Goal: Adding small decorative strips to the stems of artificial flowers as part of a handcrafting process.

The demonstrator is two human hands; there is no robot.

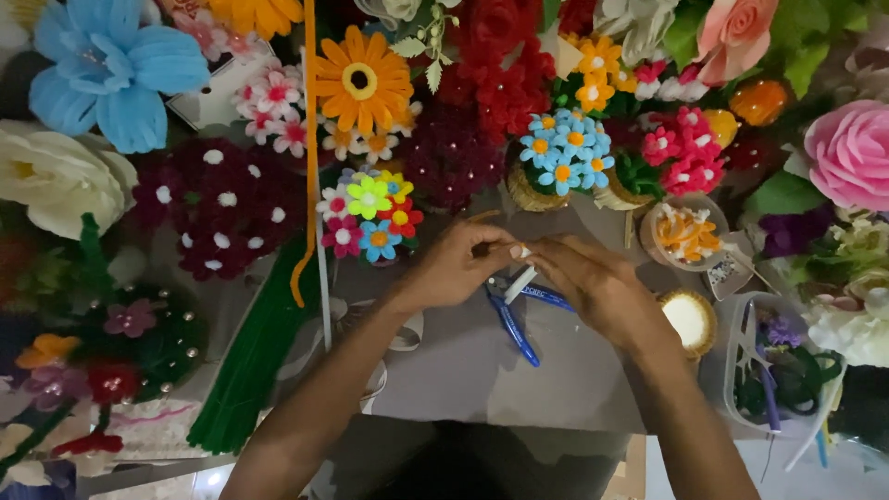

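Two hands meet at table centre. We see the left hand (456,268) and right hand (593,287) w/ fingertips touching, both pinched together on a small brown piece (482,248) btwn them; too small to tell what it is. We can't tell which hand carries the grip, so the clamp reads as shared.

A white tube (520,282) pokes out just under the fingers, tilted, touching or just beside the right hand's thumb. Blue-handled pliers (515,324) lie on the grey table (463,370) directly below the hands, handles splayed toward us.

Around the hands:
- small multicolour flower bunch (370,215) just left of the left hand, pink/green/yellow/blue blooms
- blue flower basket (560,153) above the hands, woven base
- pink flower basket (681,153) to its right
- orange daisy (363,81) higher up, w/ a long orange pipe cleaner (309,139) hanging down beside it
- bundle of green pipe cleaners (255,352) lying diagonally left of the left forearm
- round dish w/ orange and white bits (685,231) right of the hands
- small round tin (690,319) w/ a pale inside, just beside the right wrist
- clear box (741,356) far right, holding purple and green bits
- big light blue flower (116,69) top left, well apart.
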